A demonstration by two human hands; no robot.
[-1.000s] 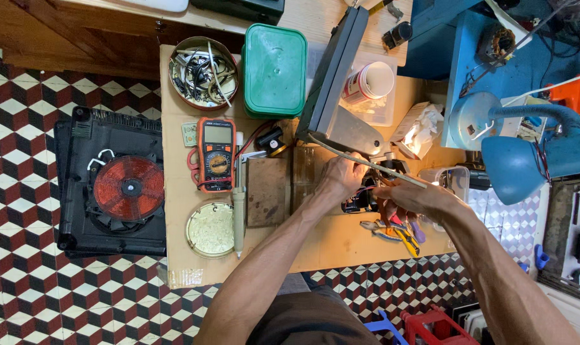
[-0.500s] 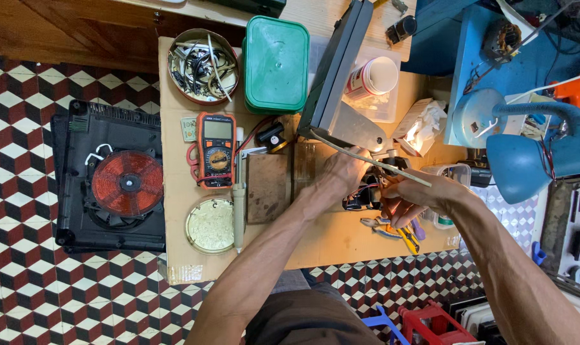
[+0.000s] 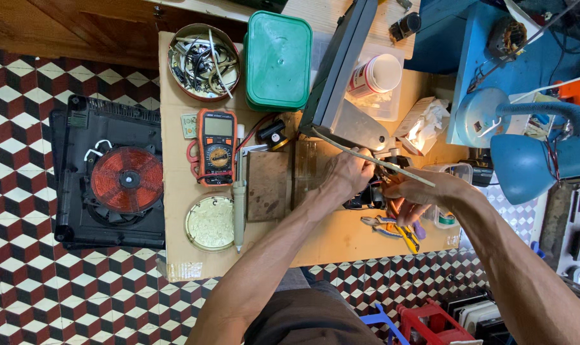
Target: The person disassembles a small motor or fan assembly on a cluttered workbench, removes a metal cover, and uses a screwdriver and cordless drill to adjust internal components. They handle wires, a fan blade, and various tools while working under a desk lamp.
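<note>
Centrally, left hand (image 3: 352,172): fingers curled shut on a thin pale rod (image 3: 373,158), which runs slantwise from the grey housing (image 3: 341,70) down toward the right wrist; right hand (image 3: 412,191): fingers bent and closed around a small dark part (image 3: 366,198) lying on the counter (image 3: 341,236) between the two hands, though how firmly it is gripped cannot be told; step in hand, as judged: fine work with the rod's end at the dark part, one hand guiding, the other steadying; next move, as judged, calls for a steady left wrist and a small, precise shift of the rod rather than force; pose: both forearms reach in from the lower edge and converge, left forearm angled up and right, right forearm coming from the lower right corner, wrist bent inward; just below the right hand: pliers with yellow grips (image 3: 398,230); left of the hands: brown flat plate (image 3: 269,185), soldering iron (image 3: 239,204) lying lengthwise, round tin of pale granules (image 3: 210,223), orange multimeter (image 3: 216,145); farther up: round tin of wires (image 3: 203,61), green lidded box (image 3: 278,61), white cup (image 3: 376,75); off the counter, on the tiled floor: opened induction cooker with copper coil (image 3: 125,179); at right: blue desk lamp (image 3: 532,147)
</note>
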